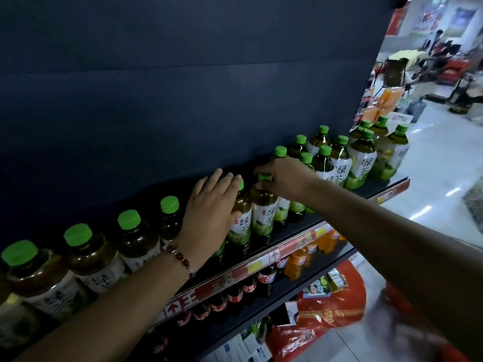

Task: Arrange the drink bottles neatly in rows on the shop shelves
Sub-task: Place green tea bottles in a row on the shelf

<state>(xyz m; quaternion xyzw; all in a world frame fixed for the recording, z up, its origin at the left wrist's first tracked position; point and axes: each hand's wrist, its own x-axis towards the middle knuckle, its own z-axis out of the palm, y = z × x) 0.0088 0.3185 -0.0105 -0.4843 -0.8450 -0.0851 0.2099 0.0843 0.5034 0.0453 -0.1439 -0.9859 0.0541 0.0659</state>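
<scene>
Green-capped tea bottles stand in a row along the top shelf (300, 231), which has a dark back panel. My right hand (283, 176) grips the green cap of one tea bottle (264, 212) near the middle of the shelf. My left hand (211, 210), with a bead bracelet at the wrist, lies with straight fingers over the neighbouring tea bottle (241, 218), covering most of its cap. Larger tea bottles (363, 160) are grouped at the shelf's right end. More small bottles (136, 233) line up to the left.
The shelf below holds dark cola bottles (265, 279) and orange soda bottles (300, 259) behind a red price strip (235, 275). A red bag (326, 314) lies on the floor. The white-floored aisle (439, 163) opens to the right, with shop clutter far back.
</scene>
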